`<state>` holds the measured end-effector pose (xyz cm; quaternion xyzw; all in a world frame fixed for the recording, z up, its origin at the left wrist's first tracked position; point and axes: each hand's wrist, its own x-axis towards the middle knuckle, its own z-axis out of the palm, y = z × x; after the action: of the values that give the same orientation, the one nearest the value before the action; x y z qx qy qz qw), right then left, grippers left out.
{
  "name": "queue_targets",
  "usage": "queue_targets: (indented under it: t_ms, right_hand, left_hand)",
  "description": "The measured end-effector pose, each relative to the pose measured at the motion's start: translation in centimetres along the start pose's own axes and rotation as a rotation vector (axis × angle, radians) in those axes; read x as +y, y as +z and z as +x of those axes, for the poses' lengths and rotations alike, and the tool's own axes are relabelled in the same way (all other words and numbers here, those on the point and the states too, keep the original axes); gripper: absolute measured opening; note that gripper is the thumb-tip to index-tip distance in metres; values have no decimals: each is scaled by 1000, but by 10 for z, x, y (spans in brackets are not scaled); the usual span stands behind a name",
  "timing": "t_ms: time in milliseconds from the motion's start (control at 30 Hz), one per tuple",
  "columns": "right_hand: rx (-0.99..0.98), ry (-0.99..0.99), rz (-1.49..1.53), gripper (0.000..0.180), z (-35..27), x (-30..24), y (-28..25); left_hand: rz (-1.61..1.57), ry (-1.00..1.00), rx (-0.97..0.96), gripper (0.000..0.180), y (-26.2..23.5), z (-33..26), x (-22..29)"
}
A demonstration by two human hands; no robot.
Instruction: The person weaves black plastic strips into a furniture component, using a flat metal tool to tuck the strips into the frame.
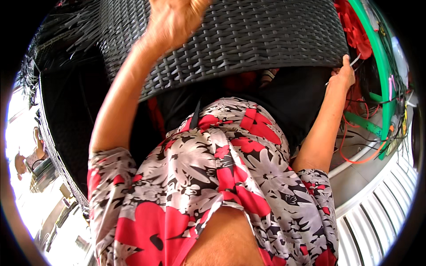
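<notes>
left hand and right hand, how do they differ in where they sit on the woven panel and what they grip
The left hand lies raised on the woven face of the dark wicker panel, near the top of the view, with nothing visibly held. The right hand sits lower, at the panel's right lower edge, closed on a thin pale strand. The left hand is partly cut off by the frame; the right shows whole. Both are bare and touch the panel.

The woven black panel [248, 40] blocks ahead; green pipes [381, 66] and cables crowd the right.

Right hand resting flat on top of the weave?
No. The right hand pinches a pale strand at the right edge of the dark woven panel.
</notes>
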<state>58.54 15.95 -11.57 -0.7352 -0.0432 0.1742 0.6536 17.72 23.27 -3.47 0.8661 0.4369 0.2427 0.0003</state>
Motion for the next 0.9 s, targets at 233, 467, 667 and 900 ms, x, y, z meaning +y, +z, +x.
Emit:
queue_targets:
  t_ms: [233, 467, 667, 900]
  right_hand:
    - [-53, 30, 5, 29, -6, -3, 10]
    - [-17, 5, 16, 30, -5, 0, 3]
    - [-10, -14, 87, 30, -14, -3, 13]
    - [27, 43, 101, 30, -4, -3, 3]
  left_hand:
    - [43, 168, -139, 61, 55, -63, 23]
    - [-32, 7, 77, 73, 26, 14, 57]
    - [-362, 296, 71, 55, 59, -52, 113]
    - [154, 203, -54, 76, 20, -75, 49]
